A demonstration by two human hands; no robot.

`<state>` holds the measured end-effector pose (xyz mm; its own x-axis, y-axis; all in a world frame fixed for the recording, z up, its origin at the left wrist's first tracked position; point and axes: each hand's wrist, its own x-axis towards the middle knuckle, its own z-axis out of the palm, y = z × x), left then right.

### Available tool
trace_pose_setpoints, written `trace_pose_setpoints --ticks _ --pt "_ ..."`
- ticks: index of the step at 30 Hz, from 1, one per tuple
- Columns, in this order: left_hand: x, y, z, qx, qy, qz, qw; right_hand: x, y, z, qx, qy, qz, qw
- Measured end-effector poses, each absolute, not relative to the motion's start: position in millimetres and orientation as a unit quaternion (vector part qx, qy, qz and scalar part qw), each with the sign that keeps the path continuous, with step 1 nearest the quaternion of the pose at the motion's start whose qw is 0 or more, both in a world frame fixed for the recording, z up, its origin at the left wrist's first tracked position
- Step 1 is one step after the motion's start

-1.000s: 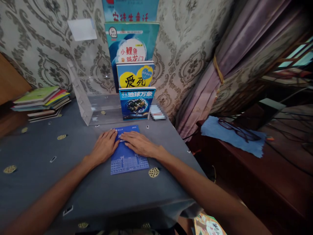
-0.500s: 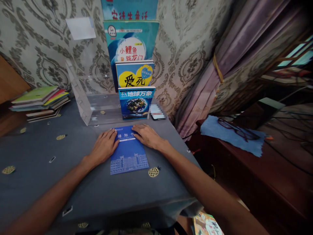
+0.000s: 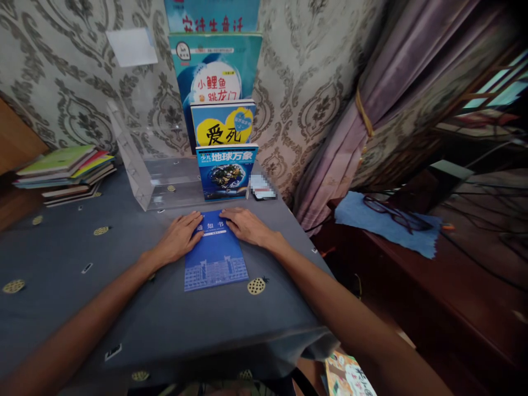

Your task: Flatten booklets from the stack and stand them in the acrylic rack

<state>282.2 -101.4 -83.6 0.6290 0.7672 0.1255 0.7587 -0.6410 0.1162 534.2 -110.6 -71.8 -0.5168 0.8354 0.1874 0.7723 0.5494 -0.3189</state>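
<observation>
The right hand (image 3: 249,228) has shifted from across the title of the blue booklet (image 3: 216,258) to its far right corner, leaving the title in view; the left hand (image 3: 179,236) reaches slightly further over the far left corner than before.

At the far left, a stack of thin books (image 3: 61,170) lies on the bench (image 3: 124,313), which wears a grey cloth printed with pineapples. Right of the stack, a clear plastic rack (image 3: 130,159) stands near the patterned wall (image 3: 280,71), a white card (image 3: 132,47) high on its left part. Nearer, the left hand lies palm down, its grip spread, fingers and thumb resting over the booklet's left edge. The booklet lies flat on the bench, between the hands and just in front of the rack. Beyond it, four books stand in tiers on the rack's right part: an earth book (image 3: 226,179) nearest and lowest, then a yellow-and-blue book (image 3: 206,118), a teal book (image 3: 247,60) and, farthest, a blue book (image 3: 214,14). The right hand's grip is loosely spread too, fingertips on the cover. Past the earth book's right side lies a small flat object (image 3: 264,187), its face blurred out. Farther right hang a tied mauve curtain (image 3: 350,121) and, nearer and below the bench edge, another book (image 3: 346,374). At the right, glasses (image 3: 396,214) rest on a blue cloth (image 3: 350,212) atop a dark red cabinet (image 3: 412,286).
</observation>
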Motion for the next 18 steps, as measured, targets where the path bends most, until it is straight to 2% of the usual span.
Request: trace_pose_setpoints --ticks 18 --pt "281 -113 -75 0.936 0.328 0.089 0.096 534 -110 -73 -0.467 -0.864 0.104 0.159"
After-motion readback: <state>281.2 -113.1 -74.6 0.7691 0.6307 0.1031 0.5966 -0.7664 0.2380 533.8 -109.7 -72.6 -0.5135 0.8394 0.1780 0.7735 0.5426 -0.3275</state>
